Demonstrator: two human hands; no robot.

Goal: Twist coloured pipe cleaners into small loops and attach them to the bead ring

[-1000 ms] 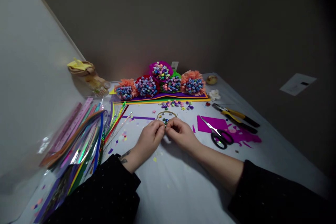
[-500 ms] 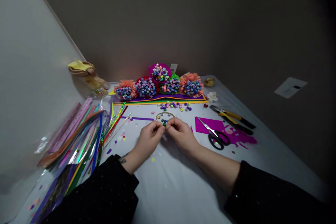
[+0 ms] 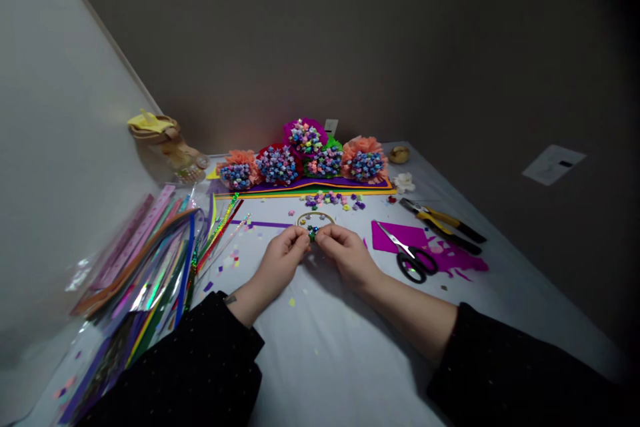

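Both my hands meet at the middle of the white table. My left hand and my right hand each pinch a small shiny green and blue paper piece between their fingertips. Just beyond it lies a thin gold ring with tiny folded stars inside. Loose purple and pink paper stars are scattered further back.
Black-handled scissors lie on magenta paper to the right, with yellow-handled pliers beyond. Star-filled paper flowers line the back on coloured sheets. A stack of coloured paper strips fills the left side. A yellow-topped jar stands at back left.
My hands stay pinched together on the small shiny piece; they have shifted only slightly, and the view has moved a little.
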